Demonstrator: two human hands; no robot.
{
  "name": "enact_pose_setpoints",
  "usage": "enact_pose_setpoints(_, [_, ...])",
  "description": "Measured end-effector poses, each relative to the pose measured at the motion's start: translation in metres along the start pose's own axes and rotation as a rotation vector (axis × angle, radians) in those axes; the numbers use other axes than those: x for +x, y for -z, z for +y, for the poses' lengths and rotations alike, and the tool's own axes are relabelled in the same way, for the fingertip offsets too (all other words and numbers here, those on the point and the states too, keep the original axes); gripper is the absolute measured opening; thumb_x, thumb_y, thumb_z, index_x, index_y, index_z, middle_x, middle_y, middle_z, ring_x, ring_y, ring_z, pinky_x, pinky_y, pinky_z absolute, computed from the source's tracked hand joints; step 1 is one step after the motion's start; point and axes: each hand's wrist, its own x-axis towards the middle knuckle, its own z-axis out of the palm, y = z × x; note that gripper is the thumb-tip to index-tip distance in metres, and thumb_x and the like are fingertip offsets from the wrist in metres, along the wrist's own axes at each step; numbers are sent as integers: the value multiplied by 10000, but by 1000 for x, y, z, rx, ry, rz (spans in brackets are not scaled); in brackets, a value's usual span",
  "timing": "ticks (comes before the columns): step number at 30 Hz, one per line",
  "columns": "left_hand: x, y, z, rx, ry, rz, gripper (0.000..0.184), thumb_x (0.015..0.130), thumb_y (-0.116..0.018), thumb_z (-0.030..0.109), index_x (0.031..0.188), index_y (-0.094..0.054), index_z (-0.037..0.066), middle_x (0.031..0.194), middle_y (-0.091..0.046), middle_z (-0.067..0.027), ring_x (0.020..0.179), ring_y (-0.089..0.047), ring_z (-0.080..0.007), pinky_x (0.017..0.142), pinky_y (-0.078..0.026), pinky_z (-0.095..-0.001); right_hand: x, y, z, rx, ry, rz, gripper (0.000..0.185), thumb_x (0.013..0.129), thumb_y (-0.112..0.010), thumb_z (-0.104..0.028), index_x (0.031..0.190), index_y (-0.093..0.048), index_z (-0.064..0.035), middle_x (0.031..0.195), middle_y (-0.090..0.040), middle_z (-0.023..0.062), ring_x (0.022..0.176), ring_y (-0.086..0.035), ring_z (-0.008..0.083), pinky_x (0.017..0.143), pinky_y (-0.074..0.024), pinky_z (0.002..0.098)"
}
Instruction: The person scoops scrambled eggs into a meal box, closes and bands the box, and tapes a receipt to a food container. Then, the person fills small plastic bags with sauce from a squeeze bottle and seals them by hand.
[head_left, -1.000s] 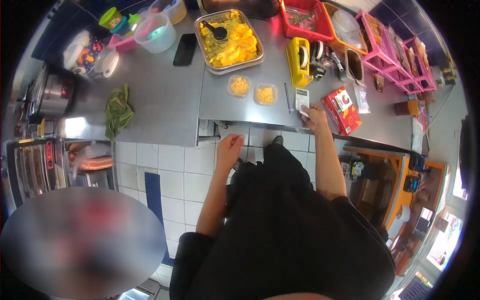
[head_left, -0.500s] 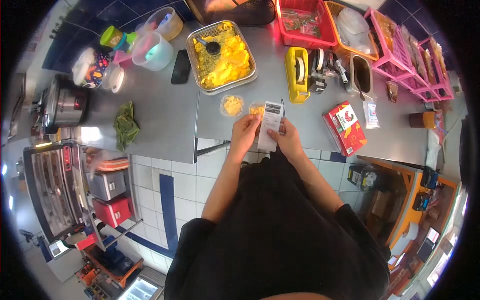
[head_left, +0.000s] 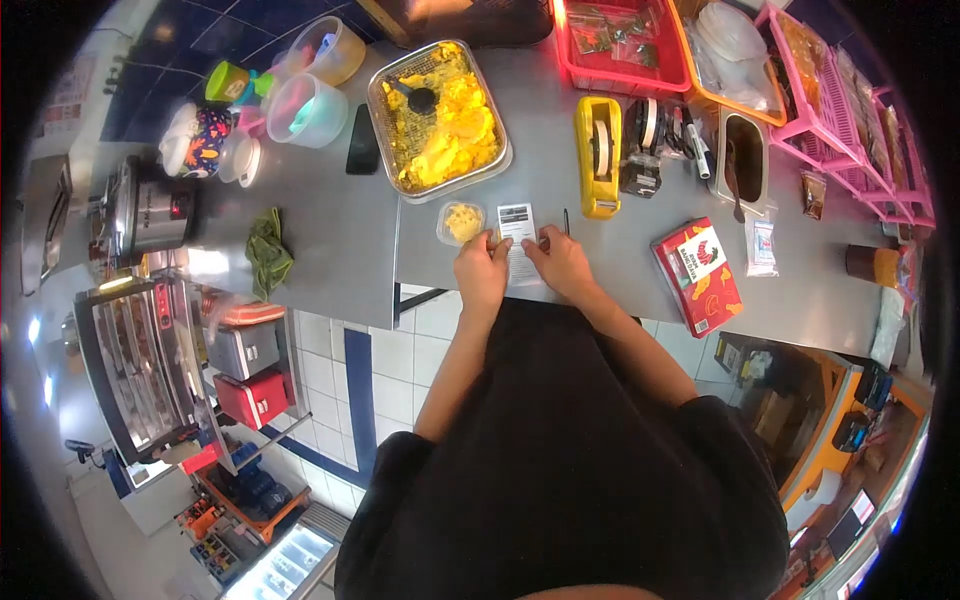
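A printed paper receipt [head_left: 516, 222] lies over the front edge of the steel counter, text side up. My left hand [head_left: 482, 272] is closed at its left edge, thumb and fingertips on the paper. My right hand [head_left: 560, 264] pinches the opposite edge. Just left of the paper sits a small clear tub [head_left: 463, 222] of pale yellow food. Behind it stands a rectangular metal tray [head_left: 507, 160] heaped with bright yellow food, a dark scoop [head_left: 421, 100] resting in it. A pen [head_left: 566, 220] lies behind my right hand.
A yellow tape dispenser [head_left: 600, 160] and a red printed box [head_left: 698, 275] are on the right. Further right are a steel container [head_left: 764, 160] and pink racks [head_left: 830, 140]. On the left lie a phone [head_left: 363, 140], plastic tubs [head_left: 310, 110] and a green cloth [head_left: 268, 255].
The receipt has gone from being held tilted above the counter to lying lower and flatter between both hands. A second small tub that showed behind it is now hidden. The view has shifted slightly.
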Motion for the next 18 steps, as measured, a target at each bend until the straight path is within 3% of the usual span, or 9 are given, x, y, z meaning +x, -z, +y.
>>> enact_pose_setpoints(3, [4,6,-6,-20,116,-112,312,837,-777,221,1033,-710,-12,769,-708,-151,711,-693,-307,686,-535,-401,-3,-7,-2,92,46,66,420,888,-711,-327,1082,-520,-6,950,-696,201,906,-688,398,787,-534,481])
enact_pose_setpoints(5, [5,10,-8,-155,286,-302,392,863,-764,279,1099,-697,-28,866,-738,-166,777,-718,-241,697,-550,-352,-5,-12,-1,166,174,180,419,881,-724,-286,1075,-466,-18,943,-684,197,858,-691,369,757,-538,445])
enact_pose_setpoints(9, [-1,4,-7,-160,263,-306,410,887,-757,297,1106,-680,-41,886,-735,-159,784,-717,-226,713,-561,-342,-7,-4,2,341,79,146,393,889,-722,-221,1110,-470,-17,907,-688,168,820,-689,271,723,-534,385])
enact_pose_setpoints(11, [-4,-1,0,-279,205,-123,394,928,-727,293,1115,-660,-47,938,-728,-137,799,-713,-195,706,-569,-319,-7,11,15,741,26,22,352,912,-707,-156,1156,-489,-25,894,-692,128,825,-665,180,715,-522,334])
enact_pose_setpoints(12, [-1,4,6,-290,210,-130,394,928,-727,293,1115,-660,-47,938,-728,-137,799,-713,-195,706,-569,-319,-13,21,15,730,20,27,352,912,-707,-156,1156,-489,-25,894,-692,128,825,-665,180,715,-522,334])
enact_pose_setpoints(14, [10,19,21,-882,427,-658,366,962,-691,269,1129,-642,-53,1000,-712,-121,828,-705,-179,717,-583,-303,-27,48,2,769,-31,-87,364,934,-690,-130,1235,-506,-38,907,-704,100,844,-653,148,743,-512,313])
enact_pose_setpoints(18, [8,3,31,-999,433,-712,367,949,-713,268,1112,-644,-54,945,-702,-77,836,-691,-140,713,-602,-287,-45,65,-7,837,-67,-27,385,945,-678,-123,1282,-520,-22,1008,-703,114,914,-661,165,820,-518,317])
